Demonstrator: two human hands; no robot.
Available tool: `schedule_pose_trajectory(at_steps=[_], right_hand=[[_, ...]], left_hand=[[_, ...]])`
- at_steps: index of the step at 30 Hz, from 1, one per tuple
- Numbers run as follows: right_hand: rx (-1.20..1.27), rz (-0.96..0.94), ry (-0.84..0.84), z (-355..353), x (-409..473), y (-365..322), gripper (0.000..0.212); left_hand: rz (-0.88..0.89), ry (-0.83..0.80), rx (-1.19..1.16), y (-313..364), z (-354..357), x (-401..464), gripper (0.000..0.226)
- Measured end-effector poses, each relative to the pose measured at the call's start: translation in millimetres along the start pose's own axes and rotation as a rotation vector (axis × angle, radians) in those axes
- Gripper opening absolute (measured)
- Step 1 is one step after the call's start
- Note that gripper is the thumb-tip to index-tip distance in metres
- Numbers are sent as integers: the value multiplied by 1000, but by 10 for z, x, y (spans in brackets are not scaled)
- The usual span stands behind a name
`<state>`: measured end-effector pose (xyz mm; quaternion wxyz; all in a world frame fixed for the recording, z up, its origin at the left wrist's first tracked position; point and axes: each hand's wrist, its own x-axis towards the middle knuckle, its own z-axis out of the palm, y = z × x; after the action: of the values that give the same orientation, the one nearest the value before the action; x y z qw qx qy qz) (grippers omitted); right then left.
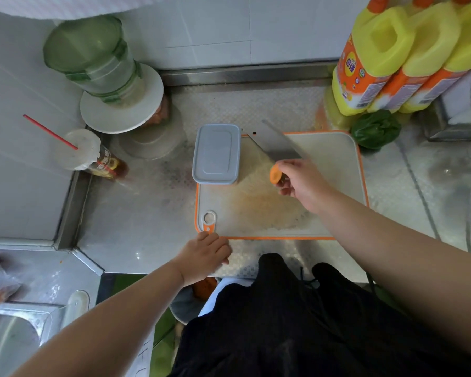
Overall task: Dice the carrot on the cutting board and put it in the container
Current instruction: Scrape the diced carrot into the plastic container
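Pinching a stubby orange carrot piece (275,174), the right hand's fingers (288,170) hold it over the orange-rimmed white cutting board (335,170); left fingers (215,246) rest loosely curled on the steel worktop (136,213). Dicing apparently hasn't begun; the lidded grey plastic container (216,153) remains closed.

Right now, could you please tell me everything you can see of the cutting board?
The cutting board is a pale, plastic-looking rectangle with rounded corners and an orange rim, lying flat on the metal counter. Its near left corner has a hanging hole. The middle is scored and stained orange. The lidded container overlaps its far left corner, and a cleaver lies on the far part. The right hand holds a carrot over it; the left hand is at its near left edge.
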<state>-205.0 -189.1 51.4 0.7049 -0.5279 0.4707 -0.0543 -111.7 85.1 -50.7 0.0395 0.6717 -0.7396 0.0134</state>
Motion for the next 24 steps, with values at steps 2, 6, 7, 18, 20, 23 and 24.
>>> schedule_pose_trajectory(at_steps=[2,6,7,18,20,23,24], right_hand=[[17,65,-110,160,-115,-34,22],[-67,120,-229,393,-194,-43,18],[-95,120,-238,442,-198,-41,16],[-223,192,-243,661,-230,181,9],[-230,200,-230,652,-229,221,8],[-231,219,-219,606,-226,255,6],[-229,225,-218,590,-226,257,5]], left_hand=[[-94,61,18,12,9,-34,21],[-229,62,2,57,34,-98,22],[-242,56,-21,71,38,-119,21],[-370,-80,-167,143,-46,34,35],[-369,-94,-151,134,-56,132,31],[-329,-122,-97,133,-48,191,27],[-326,-140,-93,145,-44,186,27]])
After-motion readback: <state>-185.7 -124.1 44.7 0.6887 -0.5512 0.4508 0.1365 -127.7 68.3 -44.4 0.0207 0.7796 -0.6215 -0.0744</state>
